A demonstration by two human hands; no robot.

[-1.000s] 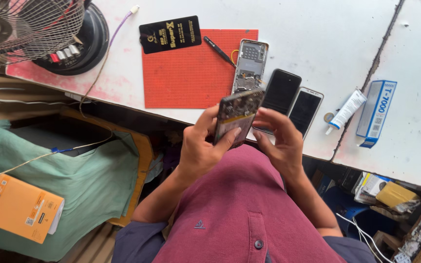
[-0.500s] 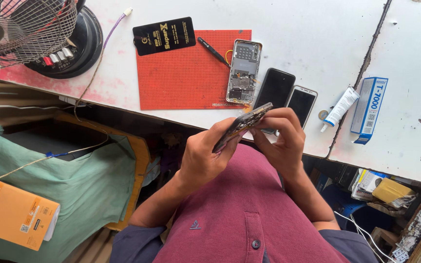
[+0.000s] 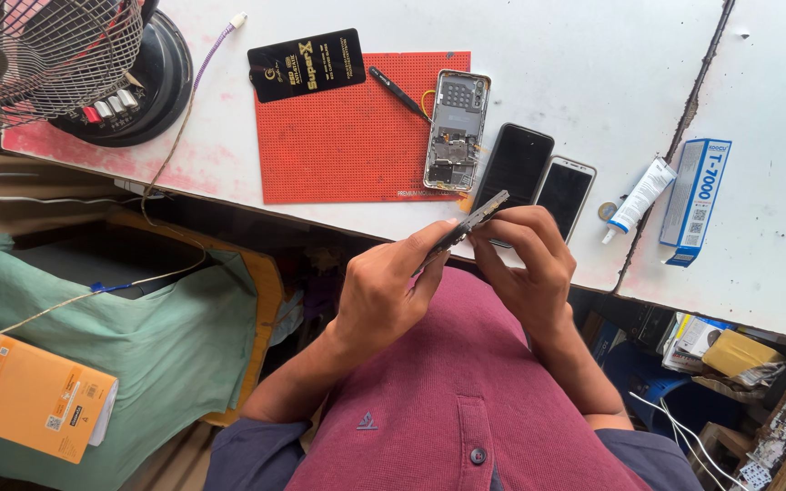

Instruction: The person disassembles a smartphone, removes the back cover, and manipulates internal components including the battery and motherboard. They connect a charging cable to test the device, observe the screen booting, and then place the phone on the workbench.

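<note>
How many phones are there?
4: an opened phone on the red mat, a black phone and a white-edged phone beside it, and a phone part held in both hands.

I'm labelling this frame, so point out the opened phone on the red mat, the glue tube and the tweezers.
opened phone [image 3: 456, 130], head view, middle of its exposed inside.
glue tube [image 3: 641, 195], head view, white body.
tweezers [image 3: 398, 92], head view, mid-shaft.
</note>
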